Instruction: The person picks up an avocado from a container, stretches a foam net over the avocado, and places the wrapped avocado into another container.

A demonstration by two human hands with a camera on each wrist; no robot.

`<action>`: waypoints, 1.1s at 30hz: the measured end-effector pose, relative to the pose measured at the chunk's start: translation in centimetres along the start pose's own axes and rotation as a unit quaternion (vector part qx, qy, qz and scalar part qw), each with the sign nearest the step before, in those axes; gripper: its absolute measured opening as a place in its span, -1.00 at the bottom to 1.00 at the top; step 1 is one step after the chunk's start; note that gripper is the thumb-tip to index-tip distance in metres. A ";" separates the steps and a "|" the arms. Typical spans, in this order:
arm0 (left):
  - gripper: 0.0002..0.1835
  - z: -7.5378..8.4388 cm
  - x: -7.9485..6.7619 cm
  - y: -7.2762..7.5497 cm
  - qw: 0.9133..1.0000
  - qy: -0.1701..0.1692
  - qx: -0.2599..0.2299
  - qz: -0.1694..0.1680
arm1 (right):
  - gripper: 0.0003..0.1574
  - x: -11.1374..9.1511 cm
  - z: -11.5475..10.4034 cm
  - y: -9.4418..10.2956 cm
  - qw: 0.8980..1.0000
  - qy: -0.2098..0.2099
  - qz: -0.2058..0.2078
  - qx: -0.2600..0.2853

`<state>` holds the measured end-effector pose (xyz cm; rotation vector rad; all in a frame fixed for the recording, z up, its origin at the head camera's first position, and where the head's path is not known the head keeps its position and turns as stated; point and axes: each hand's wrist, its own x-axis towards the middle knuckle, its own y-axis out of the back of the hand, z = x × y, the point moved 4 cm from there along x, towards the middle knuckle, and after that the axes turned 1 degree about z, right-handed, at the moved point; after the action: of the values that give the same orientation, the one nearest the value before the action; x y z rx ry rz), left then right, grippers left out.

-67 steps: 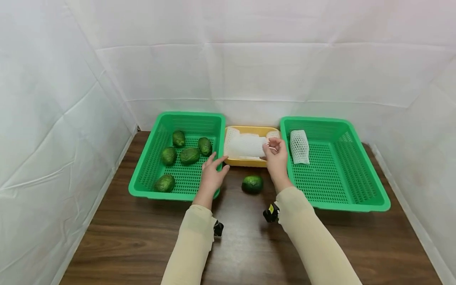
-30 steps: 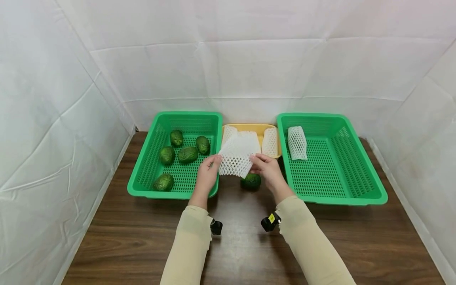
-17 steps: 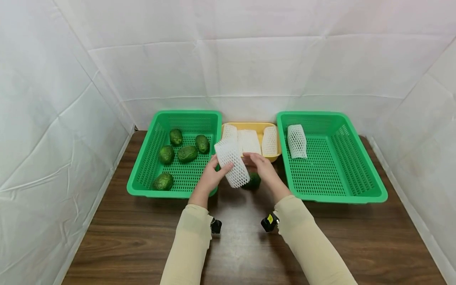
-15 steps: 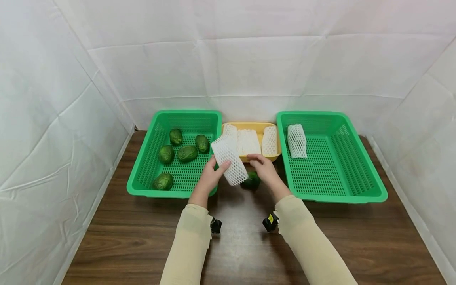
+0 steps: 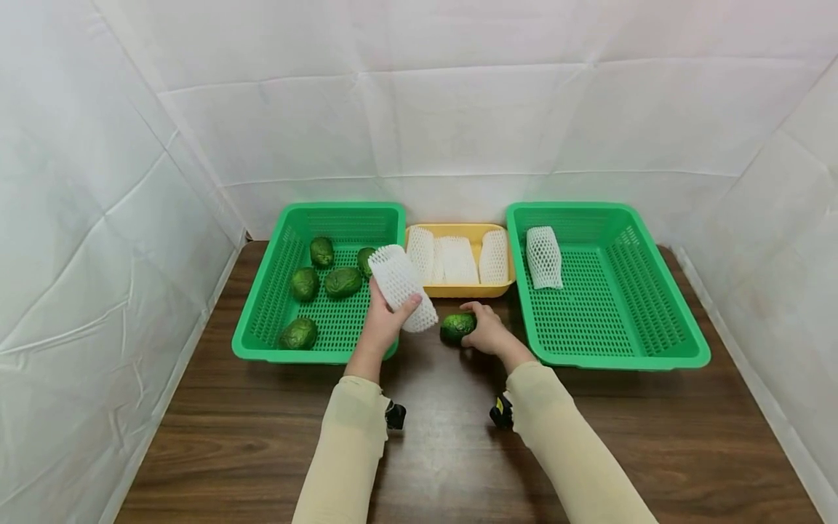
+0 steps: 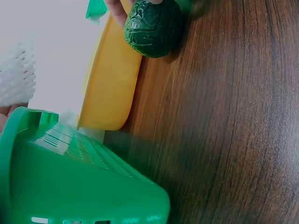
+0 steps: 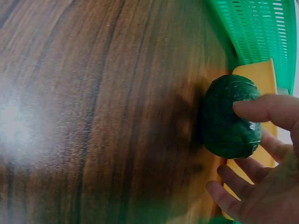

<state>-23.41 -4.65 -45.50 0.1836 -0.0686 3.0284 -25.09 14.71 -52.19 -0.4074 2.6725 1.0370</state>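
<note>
My left hand (image 5: 382, 320) grips a white foam net sleeve (image 5: 404, 289), tilted above the table beside the left green basket. In the left wrist view only a strip of that foam net (image 6: 17, 74) shows at the edge. Out on the table, in front of the yellow tray, sits a dark green avocado (image 5: 456, 329). My right hand (image 5: 487, 329) holds this avocado from its right side. The right wrist view shows the thumb on the near face of the avocado (image 7: 226, 119) and the forefinger behind it, with the other fingers spread below.
Several avocados (image 5: 343, 282) lie in the left green basket (image 5: 255, 309). The yellow tray (image 5: 458, 290) between the baskets holds several foam net sleeves (image 5: 494, 257). In the right green basket (image 5: 674, 313) lies one netted piece (image 5: 544, 257), its contents hard to make out.
The foam net sleeve came out of the tray, was stretched between both hands, and now stays in the left hand, moved left. The right hand let go of it and came down to the avocado.
</note>
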 end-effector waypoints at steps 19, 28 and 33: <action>-0.08 -0.3 0.0 -1.0 0.989 0.011 0.138 -0.059 | -0.18 -1.3 -3.4 5.0 0.952 0.034 0.158 0.259; -0.16 -0.5 -0.1 -1.4 0.976 0.022 0.198 -0.088 | -0.15 -3.7 -6.4 9.2 0.897 0.135 0.164 0.389; -0.18 -0.4 -0.1 -1.4 0.970 0.014 0.228 -0.083 | -0.36 -4.9 -7.4 9.7 0.873 0.228 0.140 0.407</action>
<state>-23.23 -3.27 -45.87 0.1711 0.6173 2.8283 -24.82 17.34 -39.31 -0.0828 3.3199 -0.2587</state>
